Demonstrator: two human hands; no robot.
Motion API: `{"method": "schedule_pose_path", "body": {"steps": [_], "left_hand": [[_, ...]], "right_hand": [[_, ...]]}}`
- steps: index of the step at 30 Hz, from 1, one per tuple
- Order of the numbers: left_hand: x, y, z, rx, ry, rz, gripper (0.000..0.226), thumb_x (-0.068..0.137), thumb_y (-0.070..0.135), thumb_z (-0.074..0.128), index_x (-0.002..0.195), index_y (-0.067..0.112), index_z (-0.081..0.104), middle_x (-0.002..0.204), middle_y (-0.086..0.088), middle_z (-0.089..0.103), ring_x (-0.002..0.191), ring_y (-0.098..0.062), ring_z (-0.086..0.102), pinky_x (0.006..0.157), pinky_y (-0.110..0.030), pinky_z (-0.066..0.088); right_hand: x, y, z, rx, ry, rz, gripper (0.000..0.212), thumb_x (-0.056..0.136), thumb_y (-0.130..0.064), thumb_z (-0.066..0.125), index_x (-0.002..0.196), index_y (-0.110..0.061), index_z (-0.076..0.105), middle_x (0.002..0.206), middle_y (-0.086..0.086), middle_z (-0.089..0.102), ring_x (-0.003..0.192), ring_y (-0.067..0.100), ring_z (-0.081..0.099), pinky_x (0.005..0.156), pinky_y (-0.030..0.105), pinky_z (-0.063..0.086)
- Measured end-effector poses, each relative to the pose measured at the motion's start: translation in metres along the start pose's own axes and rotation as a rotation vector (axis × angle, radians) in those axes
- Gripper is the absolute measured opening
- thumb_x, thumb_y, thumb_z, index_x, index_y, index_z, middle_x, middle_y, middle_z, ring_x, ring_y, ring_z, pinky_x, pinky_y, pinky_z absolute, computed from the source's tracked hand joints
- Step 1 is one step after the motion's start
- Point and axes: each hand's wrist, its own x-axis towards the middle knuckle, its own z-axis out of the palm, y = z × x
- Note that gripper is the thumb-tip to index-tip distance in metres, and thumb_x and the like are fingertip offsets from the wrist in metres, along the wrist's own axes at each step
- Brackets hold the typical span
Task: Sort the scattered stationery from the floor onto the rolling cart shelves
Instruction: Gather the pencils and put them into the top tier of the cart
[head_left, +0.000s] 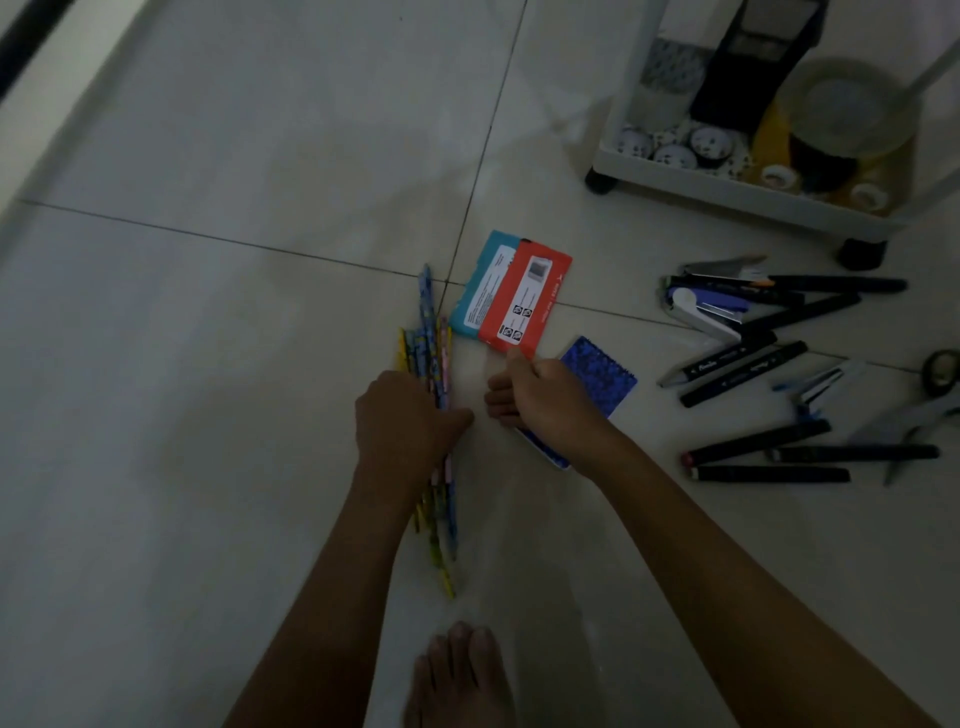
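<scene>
A bundle of patterned pencils (434, 332) lies on the tiled floor, and my left hand (402, 421) grips it around the middle. My right hand (540, 389) pinches the lower edge of a red packet (524, 296), which overlaps a teal packet (480, 283). Under my right wrist lies a glittery blue notebook (600, 371). The white rolling cart (727, 189) stands at the upper right, its bottom shelf holding tape rolls.
Black markers (769, 457), a white stapler (701, 312), clips and scissors (914, 415) lie scattered on the floor at the right. A black cart wheel (601, 179) sits near the packets. My bare foot (460, 670) is at the bottom edge. Bare tiles stretch to the left.
</scene>
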Motion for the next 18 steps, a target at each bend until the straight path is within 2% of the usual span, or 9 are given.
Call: {"method": "schedule_pose_path", "body": {"steps": [2,7,10,15,18], "left_hand": [[0.003,0.002,0.001,0.014,0.007,0.007,0.044,0.074,0.049,0.072,0.080,0.008,0.057,0.086,-0.010,0.061,0.085,-0.028,0.064,0.072,-0.031,0.047],[0.006,-0.005,0.010,-0.037,0.110,-0.082,0.041,0.075,0.042,0.066,0.092,0.005,0.061,0.089,-0.012,0.064,0.085,-0.034,0.065,0.067,-0.031,0.046],[0.002,-0.016,0.015,-0.132,0.163,-0.093,0.040,0.076,0.045,0.063,0.089,0.008,0.060,0.082,-0.011,0.063,0.078,-0.034,0.063,0.066,-0.034,0.049],[-0.003,-0.032,0.012,-0.470,0.165,-0.115,0.028,0.071,0.042,0.063,0.080,0.016,0.063,0.065,-0.002,0.058,0.062,-0.023,0.059,0.057,-0.026,0.043],[-0.005,-0.035,0.007,-0.540,0.146,-0.094,0.016,0.077,0.026,0.071,0.081,0.015,0.061,0.064,0.002,0.056,0.057,-0.016,0.055,0.051,-0.022,0.045]], "right_hand": [[-0.001,-0.001,-0.001,-0.002,-0.009,-0.005,0.049,0.101,-0.040,0.034,0.105,-0.001,0.063,0.097,0.016,0.070,0.083,0.022,0.069,0.069,0.024,0.055],[0.000,-0.001,-0.002,0.029,-0.016,-0.014,0.049,0.101,-0.040,0.035,0.103,-0.001,0.064,0.094,0.015,0.071,0.079,0.018,0.068,0.070,0.024,0.055],[-0.002,-0.001,-0.003,0.038,-0.011,-0.016,0.049,0.102,-0.039,0.035,0.102,0.000,0.065,0.093,0.015,0.071,0.077,0.016,0.067,0.072,0.025,0.055],[-0.009,-0.001,-0.007,0.067,-0.046,-0.017,0.048,0.102,-0.038,0.034,0.102,0.000,0.064,0.091,0.013,0.071,0.074,0.013,0.066,0.065,0.017,0.055],[-0.011,0.002,-0.004,0.103,-0.058,0.014,0.047,0.103,-0.036,0.033,0.100,-0.002,0.065,0.094,0.015,0.071,0.080,0.018,0.067,0.072,0.023,0.055]]}}
